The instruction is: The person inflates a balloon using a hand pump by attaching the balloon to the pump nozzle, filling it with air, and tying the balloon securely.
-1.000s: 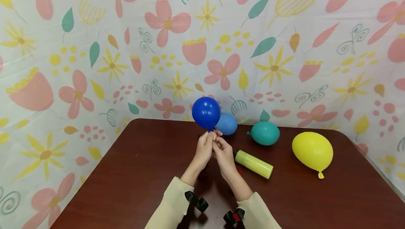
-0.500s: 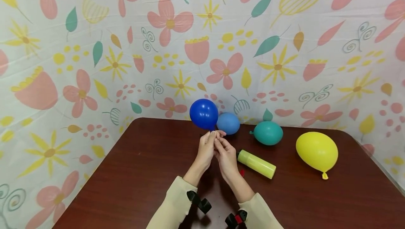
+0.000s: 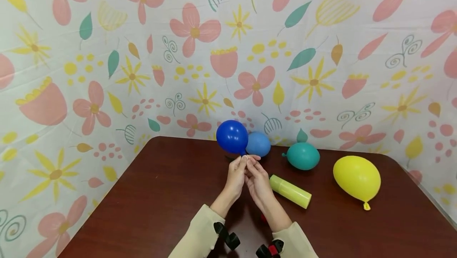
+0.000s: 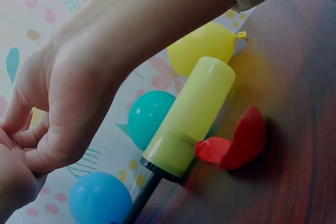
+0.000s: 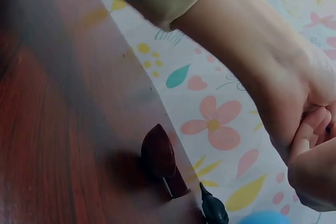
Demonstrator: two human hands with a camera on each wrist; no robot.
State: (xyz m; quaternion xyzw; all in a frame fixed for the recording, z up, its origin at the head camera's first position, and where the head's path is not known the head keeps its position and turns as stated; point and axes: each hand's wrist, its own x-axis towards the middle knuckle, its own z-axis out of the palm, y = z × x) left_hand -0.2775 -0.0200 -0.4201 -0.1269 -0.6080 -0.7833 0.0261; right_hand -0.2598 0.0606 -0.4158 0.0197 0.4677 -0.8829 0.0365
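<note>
A small inflated dark blue balloon (image 3: 232, 136) stands tilted above the meeting fingertips in the head view. My left hand (image 3: 235, 178) pinches its neck between thumb and fingers. Pressed up close, my right hand (image 3: 258, 182) also pinches at the neck, one fingertip pointing out to the right. The neck's end is hidden behind the fingers. In the left wrist view my right hand (image 4: 73, 103) and part of my left hand (image 4: 16, 182) show with fingertips together, the balloon out of frame. The right wrist view shows my left hand (image 5: 299, 103) meeting my right hand (image 5: 317, 174).
Behind lie inflated light blue (image 3: 258, 144), teal (image 3: 303, 156) and yellow balloons (image 3: 357, 178). A yellow-green balloon pump (image 3: 290, 191) lies right of my hands. Limp red (image 4: 244, 142) and dark red balloons (image 5: 158, 151) rest on the brown table (image 3: 153, 210). A patterned cloth (image 3: 143, 52) hangs behind.
The head view has shifted slightly. The dark blue balloon has moved a little left relative to the light blue one. My right fingers have shifted slightly at the neck; both hands keep their hold.
</note>
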